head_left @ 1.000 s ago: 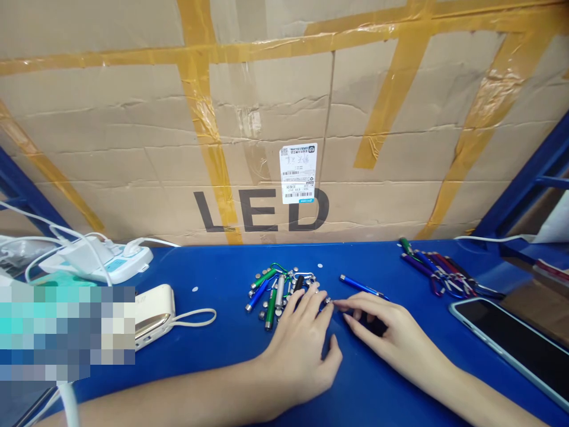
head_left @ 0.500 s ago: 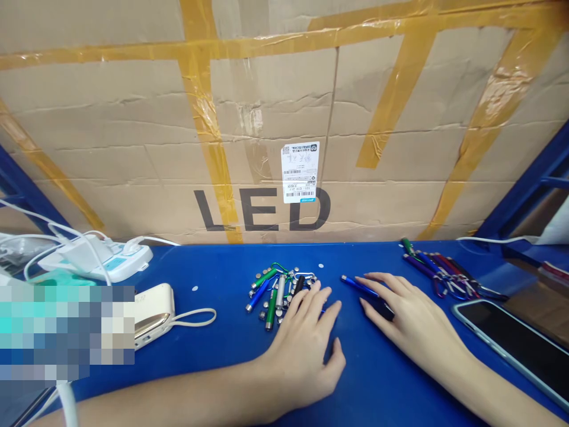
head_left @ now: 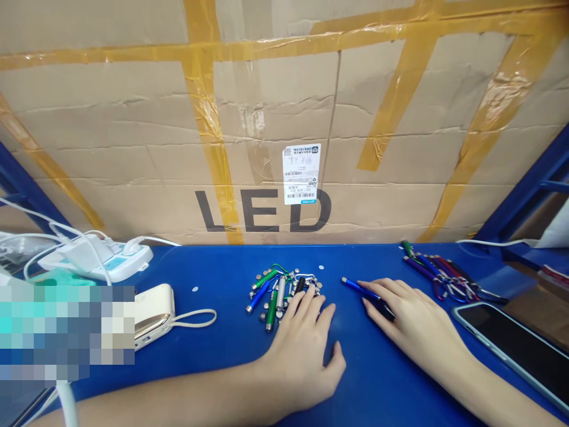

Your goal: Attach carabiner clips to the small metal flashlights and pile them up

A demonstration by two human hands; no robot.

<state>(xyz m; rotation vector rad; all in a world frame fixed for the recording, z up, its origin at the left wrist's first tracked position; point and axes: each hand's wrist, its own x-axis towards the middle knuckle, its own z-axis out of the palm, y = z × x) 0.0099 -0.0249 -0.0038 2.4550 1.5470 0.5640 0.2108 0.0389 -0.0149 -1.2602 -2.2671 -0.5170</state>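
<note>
- Pile of key-ring mini flashlights (head_left: 281, 299): the landmark; green, blue, silver and black metal tubes with split rings and carabiners, lying in a loose heap on the blue tabletop (head_left: 213, 267).
- Left hand (head_left: 302, 353): directly in front of the pile, resting on the tabletop. Fingers (head_left: 313, 311) fanned fairly wide, tips at the pile's near right edge; no held item shows.
- Right hand (head_left: 413, 323): right of the pile, palm down. Fingers (head_left: 391, 290) curved and close together over a dark object (head_left: 386, 311); cannot tell whether they grip it.
- Slim blue flashlight (head_left: 358, 287): right of the pile, its far end apart from the heap, its near end running under the right hand.
- Bundle of colored flashlights with carabiners (head_left: 438, 274): farther right of the pile, near the table's back edge.
- Smartphone (head_left: 511, 344): far right of the pile, face up, dark screen.
- Cream power bank (head_left: 153, 314): left of the pile, with a wrist loop.
- White power strip (head_left: 120, 261): farther left of the pile, with plugged-in cables.
- Taped cardboard carton (head_left: 262, 118): behind the pile, printed "LED", with a barcode label (head_left: 301, 173).
</note>
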